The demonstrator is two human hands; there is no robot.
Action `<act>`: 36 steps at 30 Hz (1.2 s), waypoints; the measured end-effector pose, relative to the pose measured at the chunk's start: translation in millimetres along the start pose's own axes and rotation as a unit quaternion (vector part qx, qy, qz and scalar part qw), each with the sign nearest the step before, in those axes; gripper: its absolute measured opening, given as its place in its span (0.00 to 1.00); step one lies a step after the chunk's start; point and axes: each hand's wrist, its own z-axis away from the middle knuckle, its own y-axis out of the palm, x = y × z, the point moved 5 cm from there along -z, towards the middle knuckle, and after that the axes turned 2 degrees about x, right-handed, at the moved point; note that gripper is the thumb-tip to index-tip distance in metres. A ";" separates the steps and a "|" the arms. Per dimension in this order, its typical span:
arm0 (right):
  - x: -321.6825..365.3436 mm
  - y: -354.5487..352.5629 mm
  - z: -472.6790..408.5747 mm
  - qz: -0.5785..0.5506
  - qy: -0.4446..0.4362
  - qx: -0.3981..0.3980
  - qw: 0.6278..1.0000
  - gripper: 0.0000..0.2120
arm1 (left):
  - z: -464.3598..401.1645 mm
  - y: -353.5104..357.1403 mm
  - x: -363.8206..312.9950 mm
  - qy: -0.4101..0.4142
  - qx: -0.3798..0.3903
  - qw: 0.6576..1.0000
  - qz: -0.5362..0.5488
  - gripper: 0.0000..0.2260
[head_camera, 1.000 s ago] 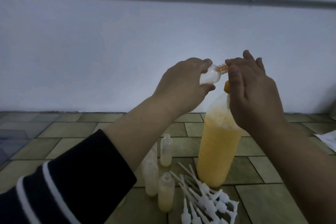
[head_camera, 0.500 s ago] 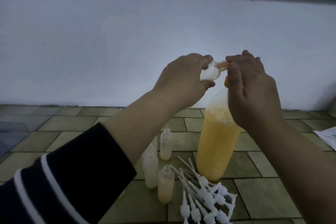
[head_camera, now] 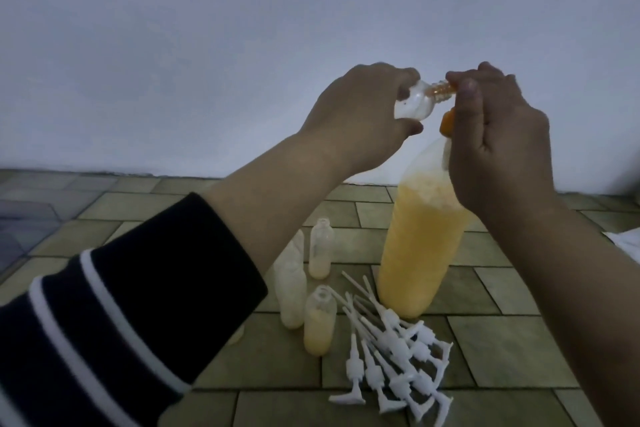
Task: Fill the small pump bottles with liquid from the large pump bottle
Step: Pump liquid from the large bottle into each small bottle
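One small pump bottle (head_camera: pixel 173 104) held tilted in left hand (head_camera: pixel 349 121) grip above large pump bottle (head_camera: pixel 419 246) | right hand (head_camera: pixel 498 135) grip closed over pump spout | light, thin-walled, likely slippery: hold by body.

dim, bluish light | soft blur throughout; wide-angle bending at edges

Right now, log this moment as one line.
left hand holds small bottle tilted | right hand on large bottle pump | filling underway

Clear glossy plastic small bottle (head_camera: pixel 172 103); matt tiled floor (head_camera: pixel 502 340)
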 end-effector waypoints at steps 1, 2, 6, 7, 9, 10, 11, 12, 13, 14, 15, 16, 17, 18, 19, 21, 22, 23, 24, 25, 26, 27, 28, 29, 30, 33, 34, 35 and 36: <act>1.5 -3.0 -2.8 0.002 -0.003 0.004 1.000 0.21 | -1.4 -2.3 -0.9 0.001 -0.006 1.000 0.002 0.15; 2.2 -5.5 -5.4 0.004 -0.003 0.007 1.000 0.21 | -2.5 -3.9 -2.0 0.003 -0.011 1.000 0.004 0.16; 0.1 -10.0 -5.4 -0.002 0.008 -0.015 1.000 0.22 | -5.1 -4.1 -7.2 0.013 -0.020 1.000 -0.001 0.16; -1.2 -9.1 -3.1 -0.005 0.008 -0.028 1.000 0.22 | -4.6 -2.9 -8.2 0.014 -0.020 1.000 -0.001 0.17; -4.1 -6.0 1.9 -0.005 0.007 -0.048 0.999 0.21 | -2.1 0.4 -9.1 0.016 -0.015 1.000 0.000 0.18; -5.4 -4.3 4.1 -0.003 0.008 -0.052 0.999 0.21 | -0.8 2.2 -8.8 0.016 -0.011 1.000 0.000 0.17; -6.5 -2.7 6.1 0.000 0.010 -0.050 0.999 0.21 | 0.5 3.8 -7.8 0.015 -0.005 1.000 0.001 0.17; -6.7 -0.9 7.0 0.002 0.012 -0.042 0.999 0.21 | 1.3 4.8 -6.2 0.012 0.001 1.000 0.003 0.17; -6.1 0.8 6.7 0.003 0.013 -0.029 0.999 0.22 | 1.6 4.9 -4.6 0.007 0.005 1.000 0.005 0.17; -5.0 2.1 5.6 0.005 0.013 -0.013 1.000 0.23 | 1.9 4.5 -3.0 0.003 0.007 1.000 0.005 0.17; -3.2 1.8 3.8 0.008 0.012 0.000 1.000 0.23 | 1.7 3.2 -2.5 0.000 0.008 1.000 0.003 0.17; -1.2 0.1 1.5 0.008 0.010 0.007 1.000 0.23 | 1.3 1.5 -2.6 -0.001 0.007 1.000 0.002 0.17; 1.1 -2.6 -0.8 0.007 0.007 0.009 1.000 0.23 | 0.8 -0.9 -3.4 0.000 0.006 1.000 0.003 0.17; 2.9 -5.6 -3.1 0.007 0.007 0.007 1.000 0.22 | 0.2 -3.7 -4.5 0.002 0.002 1.000 0.006 0.17; 3.5 -8.3 -4.8 0.010 0.009 0.005 1.000 0.22 | -0.9 -5.8 -5.4 0.002 -0.002 1.000 0.009 0.17; 4.3 -9.7 -6.4 0.018 0.013 0.003 1.000 0.22 | -2.5 -8.4 -6.1 -0.001 -0.009 1.000 0.006 0.18; 4.0 -8.4 -6.1 0.022 0.012 0.002 1.000 0.23 | -2.4 -7.9 -6.1 -0.002 -0.011 1.000 0.006 0.18; 2.6 -6.5 -4.9 0.025 0.010 -0.002 1.000 0.23 | -1.9 -6.4 -6.6 -0.001 -0.014 1.000 0.009 0.18; 0.3 -4.8 -3.2 0.029 0.011 -0.007 0.999 0.24 | -1.0 -3.8 -7.5 0.001 -0.015 1.000 0.014 0.17; -2.7 -3.2 -0.6 0.035 0.016 -0.013 0.999 0.25 | 0.2 -0.8 -8.3 0.002 -0.013 1.000 0.020 0.16; -5.6 -1.3 2.0 0.042 0.019 -0.015 0.999 0.26 | 1.6 2.2 -8.3 0.003 -0.009 1.000 0.022 0.16; -8.1 0.2 3.9 0.050 0.020 -0.012 0.998 0.27 | 2.9 4.8 -8.3 0.003 -0.004 1.000 0.023 0.15; -9.6 1.9 5.1 0.058 0.022 -0.003 0.998 0.28 | 3.6 6.6 -7.9 0.002 0.003 1.000 0.022 0.15; -10.3 2.9 5.6 0.064 0.023 0.007 0.998 0.29 | 4.0 7.1 -7.1 0.000 0.009 1.000 0.019 0.14; -10.6 3.3 5.6 0.067 0.023 0.017 0.997 0.29 | 3.7 6.6 -6.5 -0.002 0.014 1.000 0.015 0.13; -7.9 0.7 5.0 0.062 0.020 0.030 0.997 0.30 | 3.6 3.5 -6.2 -0.003 0.015 1.000 0.004 0.14; -5.6 -2.6 4.5 0.061 0.017 0.028 0.998 0.30 | 3.7 2.2 -7.7 0.000 0.012 1.000 0.004 0.14; -2.2 -6.7 3.1 0.061 0.013 0.025 0.998 0.29 | 3.6 0.4 -9.2 0.005 0.008 1.000 0.005 0.14; 1.8 -10.9 0.8 0.058 0.009 0.020 0.998 0.28 | 3.6 -1.7 -10.6 0.008 0.003 1.000 0.008 0.15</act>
